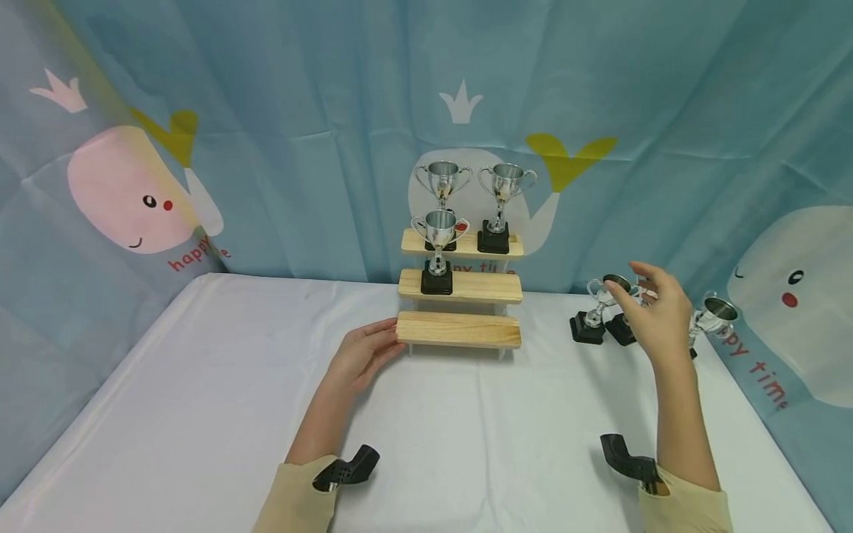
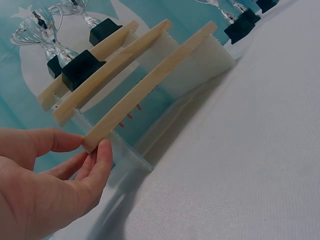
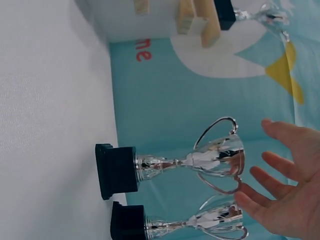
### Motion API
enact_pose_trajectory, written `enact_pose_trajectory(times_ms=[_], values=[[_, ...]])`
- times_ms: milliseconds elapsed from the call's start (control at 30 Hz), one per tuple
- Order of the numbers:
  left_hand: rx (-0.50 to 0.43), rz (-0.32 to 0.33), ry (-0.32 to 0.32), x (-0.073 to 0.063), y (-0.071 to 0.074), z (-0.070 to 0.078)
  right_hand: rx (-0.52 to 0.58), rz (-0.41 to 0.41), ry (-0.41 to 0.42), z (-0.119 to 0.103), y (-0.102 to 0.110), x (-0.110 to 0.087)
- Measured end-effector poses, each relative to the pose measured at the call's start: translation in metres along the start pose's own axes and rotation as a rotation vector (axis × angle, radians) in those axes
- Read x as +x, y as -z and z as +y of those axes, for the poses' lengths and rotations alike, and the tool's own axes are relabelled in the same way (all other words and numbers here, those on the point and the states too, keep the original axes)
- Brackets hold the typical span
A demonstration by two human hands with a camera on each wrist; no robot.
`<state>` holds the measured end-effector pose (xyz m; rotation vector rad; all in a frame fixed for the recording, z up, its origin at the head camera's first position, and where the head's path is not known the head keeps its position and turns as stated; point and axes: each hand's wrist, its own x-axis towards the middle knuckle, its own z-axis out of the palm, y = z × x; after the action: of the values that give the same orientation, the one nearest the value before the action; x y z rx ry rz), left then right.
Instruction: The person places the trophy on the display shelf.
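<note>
Silver trophies [image 1: 588,328] sit right around the person's right hand [image 1: 658,318], fingers apart and relaxed, so it's not gripping any; can't really tell if it touches the closest one. Meanwhile the left hand [image 1: 363,355] pinches one end of the bottom plank [image 1: 458,330] on a tiered stand [image 1: 489,287], with three more trophies [image 1: 436,280] standing higher up, past that pinch.

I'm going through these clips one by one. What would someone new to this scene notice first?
Probably the three silver trophies on the wooden stand, centre of the head view: two up top, one a tier below. Next, the left grip pinching the left end of the bottom step, and the right grip, fingers spread, by more trophies at the right. Large cartoon whales decorate the blue curtain behind.
</note>
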<state>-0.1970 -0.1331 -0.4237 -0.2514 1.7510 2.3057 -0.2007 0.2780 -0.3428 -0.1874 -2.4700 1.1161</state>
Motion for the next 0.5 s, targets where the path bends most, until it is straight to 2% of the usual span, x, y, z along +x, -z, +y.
enact_pose_trajectory(times_ms=[500], values=[[0.004,0.009,0.002,0.000,0.000,0.000,-0.027,-0.056,-0.024,0.011,-0.004,0.004]])
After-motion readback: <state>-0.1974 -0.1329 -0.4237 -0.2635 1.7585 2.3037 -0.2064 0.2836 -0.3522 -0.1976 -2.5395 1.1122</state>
